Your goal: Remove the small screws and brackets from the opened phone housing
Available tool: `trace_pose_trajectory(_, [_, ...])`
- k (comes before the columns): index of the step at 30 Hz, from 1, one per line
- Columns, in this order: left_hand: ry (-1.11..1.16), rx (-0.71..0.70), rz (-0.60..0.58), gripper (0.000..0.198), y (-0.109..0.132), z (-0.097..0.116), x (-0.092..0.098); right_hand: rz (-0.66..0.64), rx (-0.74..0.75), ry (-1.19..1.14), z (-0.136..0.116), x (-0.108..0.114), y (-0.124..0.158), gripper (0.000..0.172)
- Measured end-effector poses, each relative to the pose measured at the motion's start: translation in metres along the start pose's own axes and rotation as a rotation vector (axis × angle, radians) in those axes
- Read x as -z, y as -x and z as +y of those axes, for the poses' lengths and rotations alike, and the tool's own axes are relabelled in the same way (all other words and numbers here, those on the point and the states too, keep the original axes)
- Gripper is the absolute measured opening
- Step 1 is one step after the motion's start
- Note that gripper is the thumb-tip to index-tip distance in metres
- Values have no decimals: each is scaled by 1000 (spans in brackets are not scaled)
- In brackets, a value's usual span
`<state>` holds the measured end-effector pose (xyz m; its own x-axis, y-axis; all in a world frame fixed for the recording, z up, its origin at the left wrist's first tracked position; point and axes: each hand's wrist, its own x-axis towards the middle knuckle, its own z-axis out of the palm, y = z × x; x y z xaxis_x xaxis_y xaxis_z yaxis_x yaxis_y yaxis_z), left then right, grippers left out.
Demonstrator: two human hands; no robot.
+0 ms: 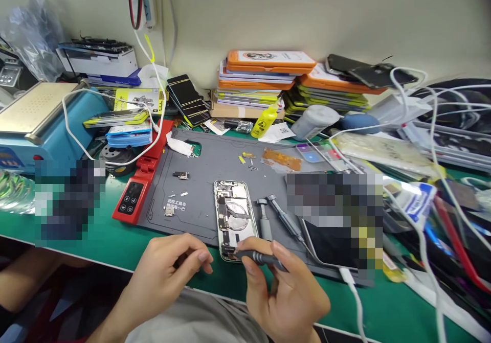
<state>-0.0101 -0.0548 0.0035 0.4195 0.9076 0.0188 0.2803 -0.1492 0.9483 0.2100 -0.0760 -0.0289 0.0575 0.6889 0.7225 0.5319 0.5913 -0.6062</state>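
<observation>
An opened phone [236, 215] with its inner parts bare lies on the front edge of the grey work mat [215, 159]. In my right hand [286, 287] is a dark grey screwdriver [263, 257], pinched between thumb and fingers, its tip at the phone's lower end. My left hand [169, 269] hovers just left of the phone, fingers loosely curled and thumb against them; nothing shows in it. Right of the phone lie two more grey screwdrivers [264, 220]. Small parts, including a metal bracket [169, 211] and a dark module [181, 175], lie left on the mat.
A red control strip [132, 200] edges the mat on the left, beside a blue machine [57, 138]. Stacked orange cases [264, 67] and a yellow bottle [264, 120] stand behind. At right are a dark-screened device [330, 243], a white cable [356, 297] and clutter.
</observation>
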Motion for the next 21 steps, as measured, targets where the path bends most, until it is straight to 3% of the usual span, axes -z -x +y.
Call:
trace_pose_trajectory(7, [-15, -10, -14, 31, 0, 4, 0, 0, 72, 62, 3, 3, -2, 45])
trace_pose_trajectory(11, [-11, -25, -5, 30, -1, 7, -1, -15, 134, 73, 3, 7, 1, 54])
trace_pose_trajectory(14, [-12, -38, 6, 29, -2, 8, -1, 44, 171, 74, 3, 10, 4, 59])
trace_pose_trajectory(18, [-34, -60, 12, 28, -3, 8, -1, 34, 59, 144, 2, 10, 5, 57])
trace_pose_trajectory(21, [-55, -111, 31, 24, -4, 4, -1, 89, -68, 70, -1, 10, 2, 49])
